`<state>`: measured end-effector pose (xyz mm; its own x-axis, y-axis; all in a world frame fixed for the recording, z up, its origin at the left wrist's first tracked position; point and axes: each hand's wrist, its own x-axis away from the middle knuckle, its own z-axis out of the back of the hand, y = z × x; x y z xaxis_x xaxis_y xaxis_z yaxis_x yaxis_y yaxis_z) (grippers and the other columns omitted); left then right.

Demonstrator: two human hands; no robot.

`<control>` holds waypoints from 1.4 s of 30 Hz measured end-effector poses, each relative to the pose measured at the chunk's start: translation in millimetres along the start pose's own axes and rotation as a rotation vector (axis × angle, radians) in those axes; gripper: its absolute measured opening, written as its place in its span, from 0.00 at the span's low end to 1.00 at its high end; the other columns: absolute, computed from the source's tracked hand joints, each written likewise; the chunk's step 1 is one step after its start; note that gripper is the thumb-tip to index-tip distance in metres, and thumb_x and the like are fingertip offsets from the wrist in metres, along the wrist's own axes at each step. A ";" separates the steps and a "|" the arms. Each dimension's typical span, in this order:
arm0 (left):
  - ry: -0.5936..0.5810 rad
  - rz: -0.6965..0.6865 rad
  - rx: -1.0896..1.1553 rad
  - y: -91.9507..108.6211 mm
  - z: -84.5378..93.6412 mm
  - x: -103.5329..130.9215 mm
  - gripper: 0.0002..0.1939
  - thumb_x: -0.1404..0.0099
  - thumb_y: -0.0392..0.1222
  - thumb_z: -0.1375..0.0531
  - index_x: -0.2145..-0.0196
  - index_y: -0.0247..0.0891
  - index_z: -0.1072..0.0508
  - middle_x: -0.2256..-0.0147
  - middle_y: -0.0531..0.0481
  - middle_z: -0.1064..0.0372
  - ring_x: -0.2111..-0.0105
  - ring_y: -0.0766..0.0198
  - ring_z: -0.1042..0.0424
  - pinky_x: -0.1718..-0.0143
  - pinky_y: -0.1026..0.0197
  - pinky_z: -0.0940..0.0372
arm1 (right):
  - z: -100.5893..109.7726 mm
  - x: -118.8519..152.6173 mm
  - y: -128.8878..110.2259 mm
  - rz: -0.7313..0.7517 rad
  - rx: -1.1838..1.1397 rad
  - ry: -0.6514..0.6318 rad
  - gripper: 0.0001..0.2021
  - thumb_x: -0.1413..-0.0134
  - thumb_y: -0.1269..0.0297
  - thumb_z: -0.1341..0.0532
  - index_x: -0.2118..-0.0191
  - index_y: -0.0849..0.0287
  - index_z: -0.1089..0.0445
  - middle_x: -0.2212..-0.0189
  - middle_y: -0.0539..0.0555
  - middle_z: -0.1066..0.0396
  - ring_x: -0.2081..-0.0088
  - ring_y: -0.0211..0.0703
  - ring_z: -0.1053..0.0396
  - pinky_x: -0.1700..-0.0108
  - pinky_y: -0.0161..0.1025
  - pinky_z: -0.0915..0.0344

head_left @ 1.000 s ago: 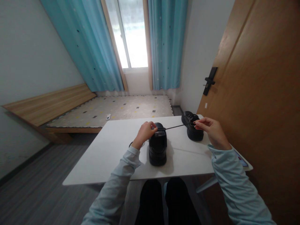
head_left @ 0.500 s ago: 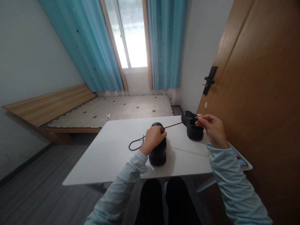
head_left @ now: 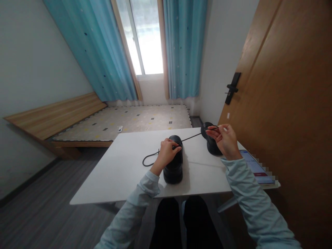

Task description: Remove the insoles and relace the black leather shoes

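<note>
A black shoe (head_left: 173,173) rests on the white table (head_left: 121,183), its heel towards me. Across its upper lies my left hand (head_left: 166,152), closed, with thumb and fingertips gripping near the lacing; exactly what is pinched there is partly hidden. A dark shoelace (head_left: 192,137) stretches from this shoe up to the right. My right hand (head_left: 226,141) pinches the lace's far end between thumb and forefinger, its other fingers loosely curled. Behind that hand stands a second black shoe (head_left: 213,147), partly covered. On the left a loose loop of lace (head_left: 149,160) lies on the tabletop.
A tablet (head_left: 255,167) lies at the table's right edge, close to my right forearm. The wooden door (head_left: 282,103) stands close on the right. Beyond the table is a bed (head_left: 145,119) with a white remote (head_left: 120,129) on it.
My right hand has shifted slightly left and turned, still pinching the lace, uncovering more of the tablet. My left hand has rotated a little on the shoe, which has moved slightly left.
</note>
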<state>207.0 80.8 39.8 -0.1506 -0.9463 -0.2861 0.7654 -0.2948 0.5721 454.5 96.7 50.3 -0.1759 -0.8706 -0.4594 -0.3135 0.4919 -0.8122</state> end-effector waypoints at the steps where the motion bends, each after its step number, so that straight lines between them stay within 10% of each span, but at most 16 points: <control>1: 0.005 -0.005 0.007 -0.1 0.2 0.1 0.09 0.43 0.41 0.36 0.64 0.38 0.20 0.62 0.43 0.30 0.59 0.58 0.33 0.52 0.54 0.38 | -1.5 -1.0 0.4 0.031 0.032 -0.021 0.14 0.48 0.55 0.36 0.66 0.53 0.42 0.67 0.49 0.23 0.65 0.39 0.24 0.57 0.42 0.27; 7: -0.009 -0.009 0.001 1.0 0.5 0.2 0.09 0.42 0.41 0.37 0.64 0.38 0.20 0.62 0.43 0.30 0.59 0.58 0.32 0.51 0.55 0.38 | -5.5 -4.7 7.3 0.136 0.595 -0.278 0.08 0.44 0.63 0.41 0.58 0.57 0.31 0.53 0.58 0.27 0.50 0.46 0.29 0.47 0.47 0.34; 16: -0.012 -0.012 0.001 0.8 1.1 -0.6 0.08 0.42 0.41 0.38 0.65 0.39 0.20 0.62 0.44 0.30 0.59 0.58 0.31 0.51 0.55 0.37 | -25.3 13.3 25.2 0.287 1.189 -0.557 0.07 0.44 0.74 0.44 0.66 0.60 0.29 0.71 0.55 0.24 0.68 0.42 0.26 0.64 0.35 0.34; 42: 0.023 -0.003 0.038 5.0 2.5 0.3 0.08 0.42 0.41 0.38 0.65 0.38 0.20 0.64 0.44 0.30 0.60 0.59 0.31 0.52 0.56 0.37 | -50.2 27.7 38.1 0.035 0.906 -0.623 0.06 0.45 0.73 0.45 0.61 0.58 0.36 0.74 0.50 0.27 0.77 0.36 0.30 0.71 0.33 0.35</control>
<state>209.3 78.6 44.5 -0.1379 -0.9423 -0.3052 0.7408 -0.3026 0.5997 390.8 91.3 24.6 0.4100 -0.8286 -0.3813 0.5283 0.5565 -0.6413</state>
